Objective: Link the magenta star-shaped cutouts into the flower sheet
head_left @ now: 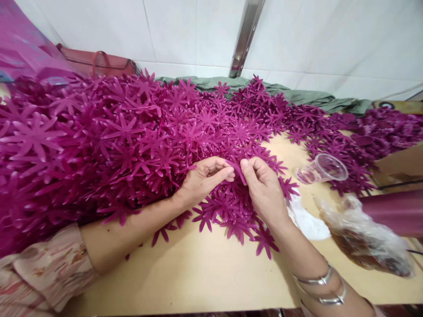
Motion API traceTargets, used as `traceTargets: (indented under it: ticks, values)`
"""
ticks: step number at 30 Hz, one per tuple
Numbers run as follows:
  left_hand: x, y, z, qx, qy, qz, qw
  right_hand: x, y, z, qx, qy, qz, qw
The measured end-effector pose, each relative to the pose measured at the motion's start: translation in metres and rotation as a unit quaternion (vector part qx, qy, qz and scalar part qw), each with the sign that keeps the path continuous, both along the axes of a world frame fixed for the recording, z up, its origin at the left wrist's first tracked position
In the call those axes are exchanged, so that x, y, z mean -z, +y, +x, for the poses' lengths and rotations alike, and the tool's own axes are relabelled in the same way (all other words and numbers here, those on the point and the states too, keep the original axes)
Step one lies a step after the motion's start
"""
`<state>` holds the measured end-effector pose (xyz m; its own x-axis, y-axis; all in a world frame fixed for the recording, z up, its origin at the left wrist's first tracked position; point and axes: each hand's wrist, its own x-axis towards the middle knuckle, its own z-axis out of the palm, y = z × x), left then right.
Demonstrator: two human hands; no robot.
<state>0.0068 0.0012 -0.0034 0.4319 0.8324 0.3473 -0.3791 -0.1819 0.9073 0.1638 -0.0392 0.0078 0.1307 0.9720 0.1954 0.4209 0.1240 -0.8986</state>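
So, progress check: there's one thin magenta flower-shaped cutout with finger-like petals being worked by hand, and I'd say most of the job is left. The huge loose heap of matching magenta cutouts sprawls over the pale wood-look tabletop, all jumbled. Over at the far right there's a darker purple, tightly bunched cluster; maybe that's finished stuff, but honestly I can't tell.

As for the hands, the left hand pinches the cutout between thumb and fingers from one side, and the right hand grips its other edge between thumb and curled forefinger. So the piece sits right between the two sets of fingertips, just above the heap's near edge. Whether it's a single layer or a couple stuck together, too blurry to say.
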Motion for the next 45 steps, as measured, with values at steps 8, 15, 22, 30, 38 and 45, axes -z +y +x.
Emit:
traceTargets:
  ticks: [8,15,22,30,38,45]
  values:
    - [-0.001,0.0,0.0,-0.054,-0.004,-0.003,0.999,0.002,0.005,0.002,-0.035,0.153,0.001,0.988]
    - [-0.002,-0.001,-0.001,-0.086,0.004,-0.005,0.996,0.001,0.005,0.005,-0.042,0.093,0.005,0.995]
    - [0.001,0.001,-0.001,-0.06,0.016,0.005,0.998,0.007,0.008,0.009,0.012,0.072,0.011,0.997]
    - [0.001,-0.003,-0.002,-0.105,0.041,0.068,0.991,0.004,0.008,0.008,0.034,0.073,0.001,0.997]
    - [0.003,0.001,-0.004,-0.104,0.089,0.143,0.98,0.002,0.004,0.007,-0.029,0.03,-0.004,0.999]
    - [0.001,0.0,-0.002,-0.088,0.023,0.076,0.993,0.003,0.007,0.01,-0.017,0.077,-0.018,0.997]
